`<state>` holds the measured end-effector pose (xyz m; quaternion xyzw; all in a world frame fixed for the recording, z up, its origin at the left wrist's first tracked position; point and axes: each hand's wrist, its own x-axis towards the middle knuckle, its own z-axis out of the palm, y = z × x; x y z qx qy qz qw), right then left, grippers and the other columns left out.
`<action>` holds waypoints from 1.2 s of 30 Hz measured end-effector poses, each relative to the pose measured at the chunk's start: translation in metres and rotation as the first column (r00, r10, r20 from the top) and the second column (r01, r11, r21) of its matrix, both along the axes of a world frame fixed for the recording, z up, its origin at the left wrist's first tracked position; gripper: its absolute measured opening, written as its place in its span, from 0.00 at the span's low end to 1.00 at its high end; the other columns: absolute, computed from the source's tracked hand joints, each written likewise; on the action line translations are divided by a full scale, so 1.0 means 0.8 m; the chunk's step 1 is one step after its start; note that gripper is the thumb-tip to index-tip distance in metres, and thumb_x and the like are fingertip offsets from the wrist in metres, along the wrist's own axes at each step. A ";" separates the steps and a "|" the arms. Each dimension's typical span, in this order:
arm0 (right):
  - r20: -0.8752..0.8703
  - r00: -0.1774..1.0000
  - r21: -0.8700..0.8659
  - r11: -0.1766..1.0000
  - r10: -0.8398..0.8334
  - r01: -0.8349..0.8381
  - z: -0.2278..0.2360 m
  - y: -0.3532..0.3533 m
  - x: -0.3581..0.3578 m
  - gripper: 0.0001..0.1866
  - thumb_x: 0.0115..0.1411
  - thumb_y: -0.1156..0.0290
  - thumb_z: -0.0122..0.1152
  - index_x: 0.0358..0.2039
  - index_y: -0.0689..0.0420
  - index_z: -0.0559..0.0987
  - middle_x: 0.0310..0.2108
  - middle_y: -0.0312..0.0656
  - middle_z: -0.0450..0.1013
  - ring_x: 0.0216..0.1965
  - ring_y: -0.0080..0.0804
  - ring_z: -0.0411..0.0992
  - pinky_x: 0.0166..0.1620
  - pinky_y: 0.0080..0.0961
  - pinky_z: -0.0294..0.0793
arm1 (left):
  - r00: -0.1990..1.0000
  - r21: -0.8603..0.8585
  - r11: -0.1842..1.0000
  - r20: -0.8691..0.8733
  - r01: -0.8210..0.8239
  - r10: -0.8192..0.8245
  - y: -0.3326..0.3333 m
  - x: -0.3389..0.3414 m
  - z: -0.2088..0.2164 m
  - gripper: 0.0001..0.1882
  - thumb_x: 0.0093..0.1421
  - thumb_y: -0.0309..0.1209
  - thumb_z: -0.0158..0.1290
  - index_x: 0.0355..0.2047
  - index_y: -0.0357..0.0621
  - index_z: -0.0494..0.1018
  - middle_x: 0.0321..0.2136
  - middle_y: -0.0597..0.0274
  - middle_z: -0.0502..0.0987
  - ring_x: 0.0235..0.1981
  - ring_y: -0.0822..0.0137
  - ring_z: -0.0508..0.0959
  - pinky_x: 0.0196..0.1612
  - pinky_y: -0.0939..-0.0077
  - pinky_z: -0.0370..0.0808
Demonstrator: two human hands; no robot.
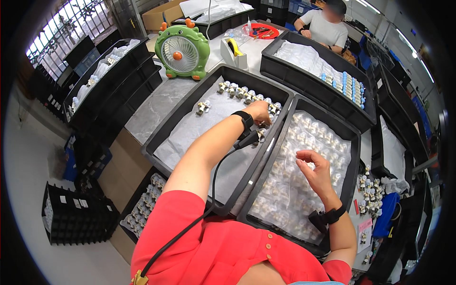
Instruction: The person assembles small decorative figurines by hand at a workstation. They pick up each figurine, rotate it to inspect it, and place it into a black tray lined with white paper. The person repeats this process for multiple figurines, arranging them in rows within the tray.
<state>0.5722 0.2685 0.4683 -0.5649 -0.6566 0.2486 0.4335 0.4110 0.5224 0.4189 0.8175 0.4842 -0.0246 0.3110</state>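
Observation:
My left hand (259, 113) reaches into the far right corner of a black tray (164, 126) lined with white sheet. Its fingers are closed on a small figurine at the tray's edge, mostly hidden by the hand. A row of small white, gold and dark figurines (244, 93) runs along the tray's far side, with a single figurine (203, 107) nearer the left. My right hand (316, 173) hovers over a second black tray (356, 156), thumb and forefinger curved apart with nothing visible held. Under clear film in that tray lie many similar figurines (294, 190).
Beyond stand a green cartoon-shaped fan (179, 53), a tape dispenser (233, 53) and a red dish of tools (263, 31). Another black tray (313, 71) holds blue-and-white figurines. Loose figurines (370, 192) lie at right. A person (323, 27) sits across the table.

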 end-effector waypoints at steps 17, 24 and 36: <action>0.018 1.000 -0.014 1.000 0.004 -0.004 0.000 -0.001 0.001 0.08 0.52 0.75 0.61 0.35 0.60 0.79 0.31 0.41 0.77 0.34 0.28 0.75 0.39 0.22 0.72 | 0.997 0.231 0.970 0.015 -0.079 0.077 -0.013 -0.016 0.013 0.14 0.40 0.40 0.62 0.16 0.41 0.76 0.16 0.59 0.77 0.19 0.65 0.80 0.30 0.74 0.76; 0.025 0.999 -0.013 1.000 0.023 -0.023 0.002 -0.002 0.000 0.09 0.52 0.75 0.61 0.35 0.60 0.79 0.31 0.40 0.77 0.33 0.28 0.76 0.39 0.22 0.72 | 0.996 0.078 0.994 0.051 -0.078 0.074 -0.022 -0.064 0.015 0.15 0.41 0.37 0.62 0.19 0.38 0.72 0.14 0.59 0.75 0.16 0.68 0.78 0.22 0.78 0.75; 0.014 0.999 -0.013 0.999 0.038 -0.038 -0.007 0.000 0.004 0.09 0.53 0.74 0.60 0.36 0.61 0.78 0.31 0.41 0.77 0.33 0.28 0.76 0.39 0.22 0.72 | 0.971 -0.176 0.967 0.118 -0.184 0.206 -0.053 -0.094 0.007 0.17 0.46 0.36 0.63 0.26 0.36 0.72 0.19 0.60 0.76 0.14 0.74 0.75 0.16 0.83 0.72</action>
